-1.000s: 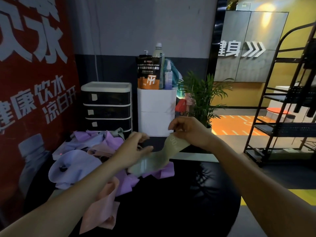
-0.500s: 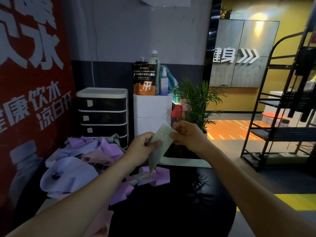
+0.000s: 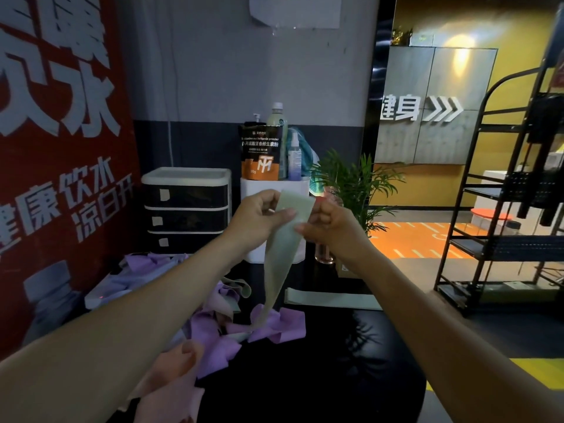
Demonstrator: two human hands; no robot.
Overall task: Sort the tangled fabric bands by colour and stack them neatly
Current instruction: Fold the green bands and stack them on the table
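Observation:
A pale green fabric band [image 3: 280,254] hangs upright in front of me, its top end held between both hands. My left hand [image 3: 259,213] pinches the upper left edge with thumb and fingers. My right hand [image 3: 329,227] pinches the right edge. The band's lower end trails down onto the black table [image 3: 305,377]. Below lies a tangle of purple bands [image 3: 274,325], lilac bands [image 3: 152,264] and a pink band [image 3: 171,380], partly hidden by my left forearm. Another green band [image 3: 238,285] shows in the pile.
A black-and-white drawer unit [image 3: 186,209] and a white box [image 3: 259,190] topped with bottles and a pouch stand behind the table. A potted plant [image 3: 351,184] sits behind my right hand. A black metal rack [image 3: 503,209] stands at the right. A red banner covers the left wall.
Both hands rose with the green band, lifting it from lying slack across the pile to hanging vertically. The hands came close together at its top end.

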